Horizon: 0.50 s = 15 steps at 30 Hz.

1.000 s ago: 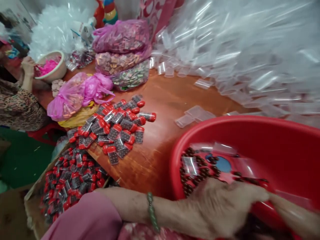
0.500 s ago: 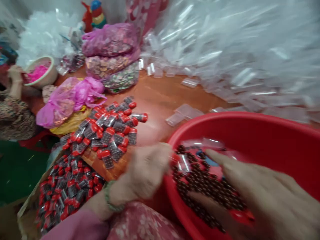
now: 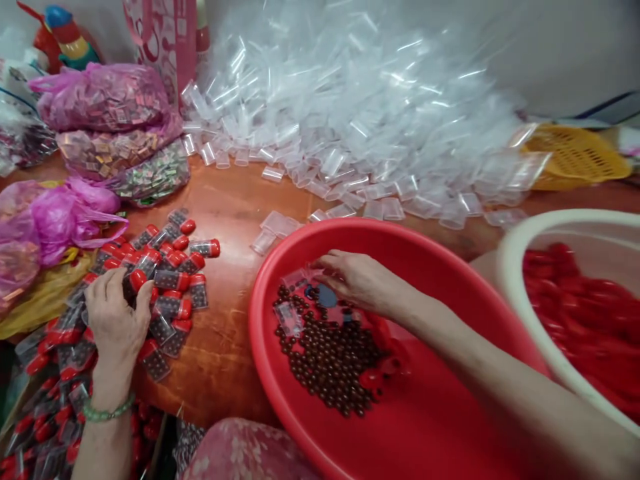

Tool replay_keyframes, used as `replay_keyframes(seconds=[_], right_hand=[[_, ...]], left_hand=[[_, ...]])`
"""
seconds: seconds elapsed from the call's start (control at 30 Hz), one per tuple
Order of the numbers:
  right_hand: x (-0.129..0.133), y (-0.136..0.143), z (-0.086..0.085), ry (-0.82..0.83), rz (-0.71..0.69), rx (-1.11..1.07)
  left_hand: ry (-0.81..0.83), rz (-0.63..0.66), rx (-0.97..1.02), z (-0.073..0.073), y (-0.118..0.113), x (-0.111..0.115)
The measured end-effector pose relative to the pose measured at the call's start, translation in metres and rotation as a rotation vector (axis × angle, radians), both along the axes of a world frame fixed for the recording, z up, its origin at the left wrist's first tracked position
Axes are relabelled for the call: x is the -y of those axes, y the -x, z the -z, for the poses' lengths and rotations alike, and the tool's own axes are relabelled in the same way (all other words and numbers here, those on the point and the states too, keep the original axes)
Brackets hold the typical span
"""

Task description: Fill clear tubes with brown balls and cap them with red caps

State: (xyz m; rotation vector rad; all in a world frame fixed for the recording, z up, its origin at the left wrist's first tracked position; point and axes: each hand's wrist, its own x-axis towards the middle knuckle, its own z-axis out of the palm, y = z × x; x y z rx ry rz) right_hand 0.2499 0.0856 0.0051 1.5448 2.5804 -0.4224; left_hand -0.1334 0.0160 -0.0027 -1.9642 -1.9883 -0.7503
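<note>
Nearest the body, below the left fingers and around that wrist, lies a lower heap of red-capped containers (image 3: 55,427). The left hand (image 3: 113,317) bends over the pile at the counter (image 3: 227,363) edge, thumb and fingers curved narrowly about one filled container (image 3: 136,281); whether they grip it or only touch it, I cannot tell. Brown beads (image 3: 333,367) lie on the body side of the right fingers, in the red basin (image 3: 380,228). Among them a clear tube (image 3: 289,319) sits to the near left of those fingers, its long axis slanted; the right hand (image 3: 357,280) is much the nearer one. That hand's fingers are bent close together beside a blue disc (image 3: 327,295); blur hides whether they hold anything. Beyond the left fingers and to their right, another container (image 3: 205,248) lies crosswise, cap rightward. Far past the right fingers spreads a heap of clear tubes (image 3: 350,127).
</note>
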Motion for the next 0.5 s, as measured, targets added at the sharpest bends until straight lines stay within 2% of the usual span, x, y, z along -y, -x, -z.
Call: replay_keyframes(seconds=[0.1,0.23,0.37,0.5], right_hand=[[-0.003,0.014,0.005,0.025,-0.069,0.054],[-0.003,0.028,0.011,0.042,-0.163,0.134],[-0.002,0.027,0.011,0.032,-0.253,0.188],[-0.001,0.02,0.011,-0.014,-0.346,0.236]], left_hand=[[-0.069,0.085,0.115,-0.007,-0.024,0.008],[-0.103,0.236,0.301,-0.02,-0.072,0.023],[-0.058,0.45,0.454,-0.033,-0.116,0.037],[0.004,0.609,0.545,-0.035,-0.142,0.04]])
